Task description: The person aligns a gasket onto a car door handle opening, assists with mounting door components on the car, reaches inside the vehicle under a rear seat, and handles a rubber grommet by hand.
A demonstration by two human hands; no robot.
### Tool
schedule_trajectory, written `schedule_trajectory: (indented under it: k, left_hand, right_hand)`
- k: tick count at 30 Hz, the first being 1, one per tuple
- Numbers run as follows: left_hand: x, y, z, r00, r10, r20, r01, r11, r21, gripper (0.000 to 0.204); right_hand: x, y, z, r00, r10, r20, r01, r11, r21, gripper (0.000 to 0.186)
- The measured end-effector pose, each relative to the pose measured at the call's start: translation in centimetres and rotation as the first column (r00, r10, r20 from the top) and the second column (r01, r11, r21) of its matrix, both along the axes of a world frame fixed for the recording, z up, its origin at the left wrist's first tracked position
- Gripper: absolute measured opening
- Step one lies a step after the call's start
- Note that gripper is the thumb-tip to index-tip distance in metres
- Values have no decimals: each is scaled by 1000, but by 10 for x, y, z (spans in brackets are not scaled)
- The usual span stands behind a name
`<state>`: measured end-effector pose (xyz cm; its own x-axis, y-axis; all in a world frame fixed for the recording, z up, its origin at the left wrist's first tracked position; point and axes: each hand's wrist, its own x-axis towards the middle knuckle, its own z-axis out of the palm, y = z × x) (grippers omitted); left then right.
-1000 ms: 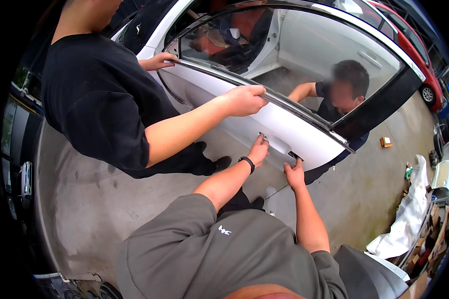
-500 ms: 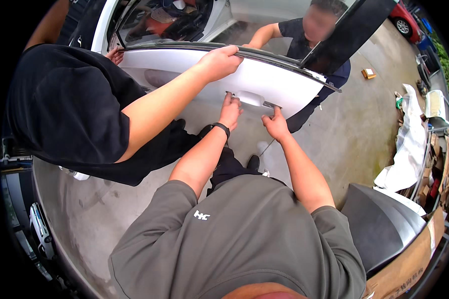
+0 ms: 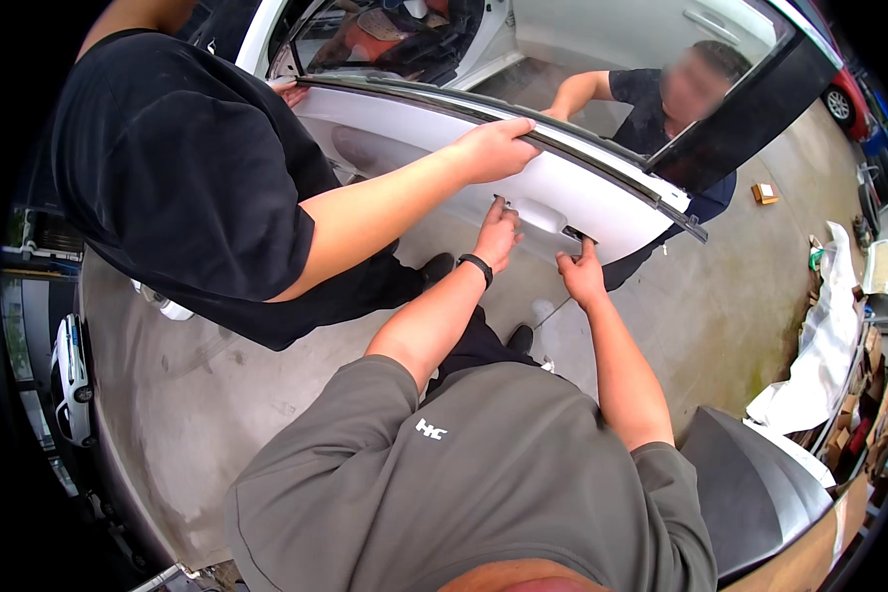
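Two bare hands: I am at the outer face of a white car door (image 3: 607,204), above a concrete floor (image 3: 197,395); a co-worker in black (image 3: 178,168) grips its upper trim edge.
Left hand (image 3: 498,240): half curled, forefinger at the front slot (image 3: 504,200) of the handle recess (image 3: 536,212); I cannot tell whether it grips.
Right hand (image 3: 584,276): thumb and forefinger spread, fingertip at the dark rear slot (image 3: 574,234), toward the door's right edge, grasping nothing I can see.
Step in hand: by my reading, fingers probe or brace the handle openings while the co-worker steadies the door.
Next move: I judge it calls for a steady panel and light fingertips at the slot edges.
Car cabin (image 3: 485,61): dark and cluttered, an orange-red item (image 3: 360,49) inside.
Small brown box (image 3: 765,193): on the floor, beyond the door's right corner, contents hidden from me.
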<state>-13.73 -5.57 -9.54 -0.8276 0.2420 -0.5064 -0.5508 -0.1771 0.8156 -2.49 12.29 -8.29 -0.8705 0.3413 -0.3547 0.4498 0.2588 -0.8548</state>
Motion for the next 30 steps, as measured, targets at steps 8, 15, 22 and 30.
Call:
schedule_trajectory:
  k: [8,15,22,30]
  left_hand:
    - [-2,-1,3,1000,-13,-10,13,1000,3,77]
    - [2,1,3,999,-19,-27,20,1000,23,78]
    - [0,-5,-4,1000,-10,-29,11,1000,20,79]
    - [-2,0,3,1000,-9,-1,9,1000,27,80]
  right_hand:
    - [-2,-1,3,1000,3,-5,-3,1000,15,82]
    - [2,0,8,1000,-5,-4,5,1000,-31,83]
    - [0,-2,4,999,29,23,-29,999,28,85]
    - [0,4,11,1000,22,20,-22,999,36,88]
